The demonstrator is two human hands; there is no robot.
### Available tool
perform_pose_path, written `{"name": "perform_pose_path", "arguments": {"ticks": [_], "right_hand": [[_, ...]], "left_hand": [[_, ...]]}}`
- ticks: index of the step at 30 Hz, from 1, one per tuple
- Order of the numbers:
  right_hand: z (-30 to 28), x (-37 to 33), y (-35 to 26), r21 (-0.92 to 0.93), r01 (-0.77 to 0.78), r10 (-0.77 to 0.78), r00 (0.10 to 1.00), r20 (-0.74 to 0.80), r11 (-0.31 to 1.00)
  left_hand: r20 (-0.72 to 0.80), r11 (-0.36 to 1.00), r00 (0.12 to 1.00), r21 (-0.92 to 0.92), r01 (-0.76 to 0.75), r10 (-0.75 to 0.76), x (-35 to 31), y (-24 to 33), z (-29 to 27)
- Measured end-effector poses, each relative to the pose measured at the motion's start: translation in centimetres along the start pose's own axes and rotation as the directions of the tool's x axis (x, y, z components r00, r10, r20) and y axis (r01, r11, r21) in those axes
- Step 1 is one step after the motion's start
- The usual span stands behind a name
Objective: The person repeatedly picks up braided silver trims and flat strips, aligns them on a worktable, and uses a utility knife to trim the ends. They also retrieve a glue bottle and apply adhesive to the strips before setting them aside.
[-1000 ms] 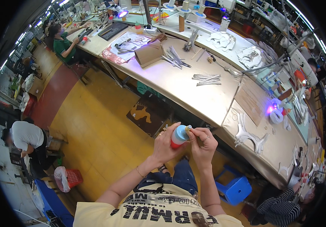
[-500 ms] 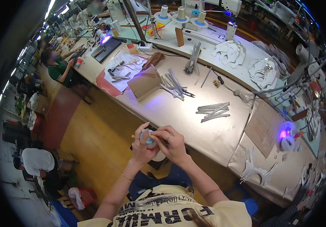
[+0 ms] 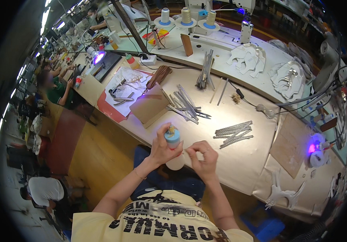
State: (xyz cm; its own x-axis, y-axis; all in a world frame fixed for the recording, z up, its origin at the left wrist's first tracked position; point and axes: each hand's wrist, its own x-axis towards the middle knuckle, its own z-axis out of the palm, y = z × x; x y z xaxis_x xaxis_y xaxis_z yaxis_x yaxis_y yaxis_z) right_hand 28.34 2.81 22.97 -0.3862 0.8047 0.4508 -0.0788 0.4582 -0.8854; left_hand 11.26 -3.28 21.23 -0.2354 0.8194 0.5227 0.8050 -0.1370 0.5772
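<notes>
My left hand (image 3: 160,150) is wrapped around a squeeze bottle (image 3: 176,162) with a light-blue top, a red band and a pale body. The bottle is just off the near edge of the table, over my lap, and a yellowish tip sticks up from its top. Beside it on the right, my right hand (image 3: 204,159) is closed in a pinch, thumb against forefinger. Whatever those fingers hold, if anything, is too small to make out. Nearest on the table are silvery braided strips (image 3: 234,133) in a loose pile.
Behind the bottle stands an open cardboard box (image 3: 147,109), with more strips (image 3: 183,105) and a pair of dark pointed pliers (image 3: 203,115) alongside. A lit lamp (image 3: 97,56) stands at the far left. Thread cones (image 3: 186,17) line the back. A co-worker (image 3: 58,90) sits along the left.
My right hand has come away from the bottle's top and moved right, fingers pinched. The bottle has moved right and turned so its body shows. The view has shifted slightly.
</notes>
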Motion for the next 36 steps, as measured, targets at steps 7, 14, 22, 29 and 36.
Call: {"name": "perform_pose_path", "arguments": {"ticks": [7, 14, 22, 29, 36], "right_hand": [[6.9, 3.1, 6.5, -0.119, -0.184, 0.158, 0.966, -0.204, 0.976], [11.7, 4.8, 8.8, -0.225, -0.121, 0.05, 0.953, -0.299, 0.967], [11.6, 1.3, 10.1, -0.62, 0.0, -0.181, 0.956, -0.23, 0.784], [12.0, -1.4, 8.5, -0.629, -0.005, -0.118, 0.981, -0.153, 0.778], [11.8, -3.9, 6.6, -0.343, -0.017, -0.074, 0.965, -0.252, 0.939]], "left_hand": [[0.079, 0.948, 0.979, -0.276, -0.157, 0.186, 4.3, -10.2, 3.4], [-0.033, 0.907, 0.947, -0.277, -0.316, 0.32, 4.9, -14.5, 5.6], [-0.061, 0.83, 0.91, -0.389, -0.399, 0.409, 1.9, -16.2, 7.9], [-0.139, 0.752, 0.855, -0.422, -0.507, 0.499, 0.2, -16.3, 7.6], [-0.172, 0.629, 0.896, -0.657, -0.414, 0.41, -1.9, -14.7, 6.9]]}}
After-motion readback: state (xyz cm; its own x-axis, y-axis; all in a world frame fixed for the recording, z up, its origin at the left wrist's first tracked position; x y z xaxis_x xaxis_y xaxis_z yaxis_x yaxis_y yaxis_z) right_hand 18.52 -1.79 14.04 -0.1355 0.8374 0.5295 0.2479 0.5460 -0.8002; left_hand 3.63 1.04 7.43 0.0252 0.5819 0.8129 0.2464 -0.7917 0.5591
